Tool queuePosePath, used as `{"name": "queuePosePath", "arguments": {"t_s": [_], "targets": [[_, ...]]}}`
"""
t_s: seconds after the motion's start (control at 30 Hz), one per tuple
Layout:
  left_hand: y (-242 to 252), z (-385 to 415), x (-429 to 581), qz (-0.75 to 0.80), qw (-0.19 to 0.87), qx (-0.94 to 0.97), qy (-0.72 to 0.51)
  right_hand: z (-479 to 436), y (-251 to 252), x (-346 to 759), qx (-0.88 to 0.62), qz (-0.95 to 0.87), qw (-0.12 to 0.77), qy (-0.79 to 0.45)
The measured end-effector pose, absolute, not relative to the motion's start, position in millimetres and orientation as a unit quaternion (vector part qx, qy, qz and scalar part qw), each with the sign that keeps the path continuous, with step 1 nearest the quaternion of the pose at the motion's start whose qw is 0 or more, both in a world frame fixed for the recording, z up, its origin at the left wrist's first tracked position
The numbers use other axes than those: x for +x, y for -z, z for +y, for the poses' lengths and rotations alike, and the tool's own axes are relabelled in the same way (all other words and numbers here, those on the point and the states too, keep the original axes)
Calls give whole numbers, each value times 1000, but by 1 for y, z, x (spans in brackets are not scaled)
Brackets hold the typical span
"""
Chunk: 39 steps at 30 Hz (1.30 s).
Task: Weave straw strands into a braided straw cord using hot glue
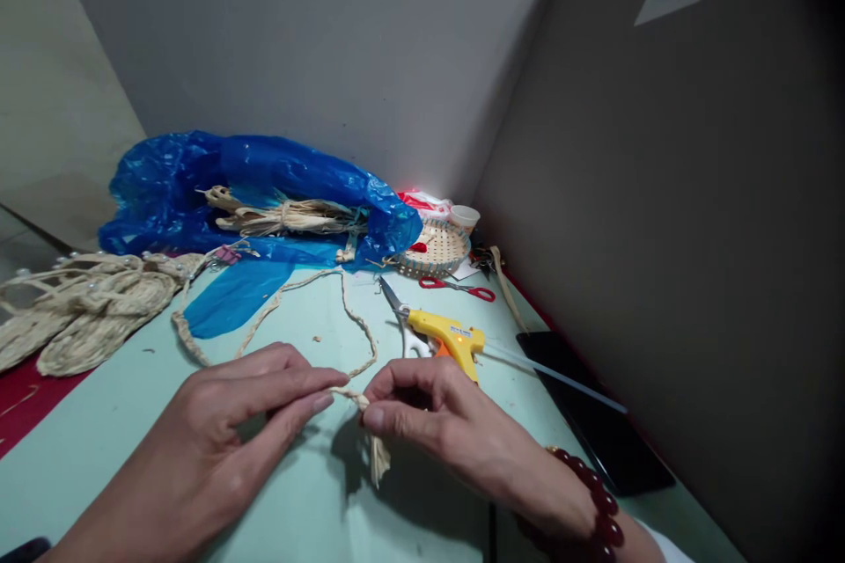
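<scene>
A long braided cord (pixel 360 324) of pale straw-like fibre loops over the pale green table. Near one end of it, my left hand (pixel 254 422) pinches the cord between thumb and fingers. Just to the right, my right hand (pixel 429 409) grips the same cord close to a small knot-like bump, thumb against forefinger. A short frayed tail (pixel 378 460) hangs below my right fingertips. Beyond my right hand lies a yellow glue gun (pixel 455 336) with a long glue stick in its back, and scissors with white handles (pixel 415 341) beside it.
A blue plastic bag (pixel 264 160) with a fibre bundle (pixel 283 216) lies at the back. Woven fibre pieces with beads (pixel 106 308) are at left. A small woven basket (pixel 439 246), red-handled scissors (pixel 459 288) and a black flat device (pixel 594 413) are on the right, near the wall.
</scene>
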State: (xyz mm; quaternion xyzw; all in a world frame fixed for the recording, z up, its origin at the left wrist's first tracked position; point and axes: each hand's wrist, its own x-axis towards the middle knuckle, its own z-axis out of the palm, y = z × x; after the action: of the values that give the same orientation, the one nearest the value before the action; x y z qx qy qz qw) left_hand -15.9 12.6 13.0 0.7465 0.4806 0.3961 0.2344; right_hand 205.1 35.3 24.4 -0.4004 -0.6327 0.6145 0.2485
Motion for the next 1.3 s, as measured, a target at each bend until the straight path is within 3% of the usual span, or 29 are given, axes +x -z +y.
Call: {"name": "queuePosePath", "arguments": {"t_s": [0.13,0.37,0.83,1.3], "targets": [[-6,11,-14,528,229,716,-395,35,-21,200,-392,-585,298,-644],[-2,4,8,581,377,630,-350,30,-16,195,-378,-537,358,-664],[0,-4,16,547,514,571,-333,25,-5,190,-375,-566,363,-638],[8,2,8,509,577,569,-291,24,-4,189,-390,-574,351,-629]]}}
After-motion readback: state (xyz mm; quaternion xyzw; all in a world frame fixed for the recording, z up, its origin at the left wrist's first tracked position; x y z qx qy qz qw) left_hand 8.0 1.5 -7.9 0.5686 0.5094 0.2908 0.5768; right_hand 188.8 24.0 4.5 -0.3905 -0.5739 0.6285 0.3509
